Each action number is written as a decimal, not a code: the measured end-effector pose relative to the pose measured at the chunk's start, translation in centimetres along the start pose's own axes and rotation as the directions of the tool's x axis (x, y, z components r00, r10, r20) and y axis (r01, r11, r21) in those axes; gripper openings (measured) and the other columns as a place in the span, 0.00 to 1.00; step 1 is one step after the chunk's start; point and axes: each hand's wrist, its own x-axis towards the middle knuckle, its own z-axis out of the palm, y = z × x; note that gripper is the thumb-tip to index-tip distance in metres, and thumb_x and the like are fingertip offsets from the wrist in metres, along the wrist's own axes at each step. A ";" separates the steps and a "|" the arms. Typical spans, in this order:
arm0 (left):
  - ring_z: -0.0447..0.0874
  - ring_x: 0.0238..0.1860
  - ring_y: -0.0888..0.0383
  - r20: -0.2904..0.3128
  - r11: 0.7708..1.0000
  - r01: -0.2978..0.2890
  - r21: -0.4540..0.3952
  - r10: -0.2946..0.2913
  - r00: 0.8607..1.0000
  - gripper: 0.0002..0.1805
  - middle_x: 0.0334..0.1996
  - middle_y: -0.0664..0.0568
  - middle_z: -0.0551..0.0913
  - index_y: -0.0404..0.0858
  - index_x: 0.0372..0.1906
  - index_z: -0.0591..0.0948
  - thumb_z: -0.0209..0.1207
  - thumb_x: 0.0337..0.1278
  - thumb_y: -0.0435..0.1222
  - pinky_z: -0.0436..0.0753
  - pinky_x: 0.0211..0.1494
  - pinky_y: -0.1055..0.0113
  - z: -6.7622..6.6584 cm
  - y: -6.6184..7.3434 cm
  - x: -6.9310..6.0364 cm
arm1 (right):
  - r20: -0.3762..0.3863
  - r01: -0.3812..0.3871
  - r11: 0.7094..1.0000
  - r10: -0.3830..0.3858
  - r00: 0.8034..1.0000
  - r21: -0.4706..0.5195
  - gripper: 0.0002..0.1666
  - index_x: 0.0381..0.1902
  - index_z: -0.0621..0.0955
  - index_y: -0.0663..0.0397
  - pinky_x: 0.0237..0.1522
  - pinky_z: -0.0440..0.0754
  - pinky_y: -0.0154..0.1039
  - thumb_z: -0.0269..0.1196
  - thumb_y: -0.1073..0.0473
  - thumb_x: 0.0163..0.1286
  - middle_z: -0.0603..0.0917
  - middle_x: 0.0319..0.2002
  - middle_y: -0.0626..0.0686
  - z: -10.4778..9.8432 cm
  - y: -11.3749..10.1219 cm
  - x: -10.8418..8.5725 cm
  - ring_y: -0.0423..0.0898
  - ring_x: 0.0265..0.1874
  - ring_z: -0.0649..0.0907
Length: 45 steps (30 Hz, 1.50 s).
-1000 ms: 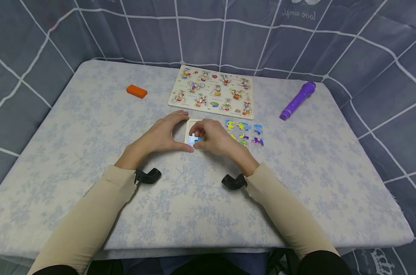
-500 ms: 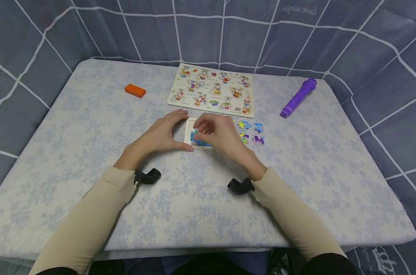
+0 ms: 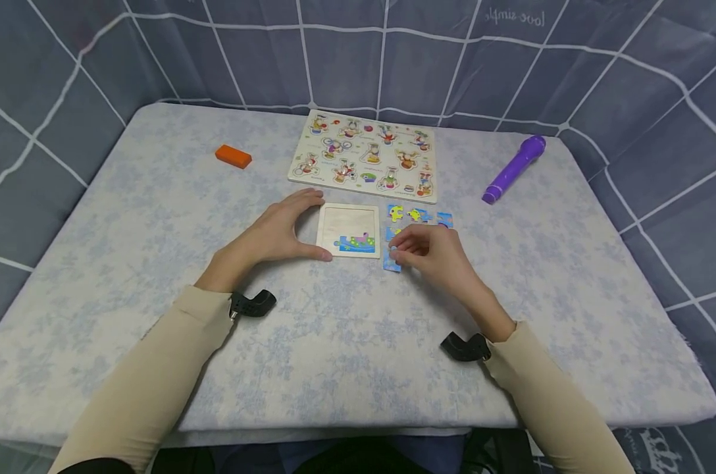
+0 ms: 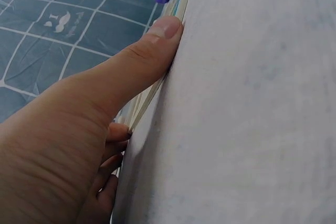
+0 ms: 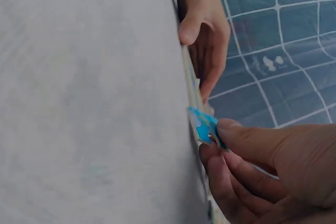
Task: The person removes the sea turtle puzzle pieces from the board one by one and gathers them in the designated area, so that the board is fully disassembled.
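Note:
In the head view a small wooden tray [image 3: 349, 209] lies flat, with joined blue, green and pink puzzle pieces [image 3: 358, 244] in its lower part. My left hand [image 3: 267, 232] holds the tray's left side, thumb at the near corner and fingers at the far one. My right hand [image 3: 437, 257] is just right of the tray, over loose puzzle pieces [image 3: 395, 212] that it partly hides. The right wrist view shows a blue piece [image 5: 203, 128] pinched between this hand's thumb and fingertips. The left thumb [image 4: 144, 59] presses the tray's edge in the left wrist view.
A large picture board [image 3: 364, 155] lies just behind the tray. An orange block [image 3: 233, 157] is at the back left, and a purple microphone-shaped object [image 3: 514, 170] at the back right. Gridded grey cloth [image 3: 263, 66] rises behind the table.
My right hand has moved right, from above the tray to the loose pieces. The blue patch near the tray's lower left corner no longer shows there. My left hand has stayed in place.

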 end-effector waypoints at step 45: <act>0.53 0.85 0.49 -0.002 1.000 -0.016 -0.009 0.016 1.000 0.63 0.83 0.50 0.60 0.42 0.80 0.67 0.82 0.38 0.60 0.56 0.83 0.36 -0.2 -0.8 0.0 | -0.170 0.132 0.984 -0.151 0.974 -0.119 0.20 0.48 0.87 0.63 0.44 0.90 0.50 0.80 0.67 0.59 0.90 0.39 0.59 -0.7 1.1 -0.8 0.52 0.38 0.87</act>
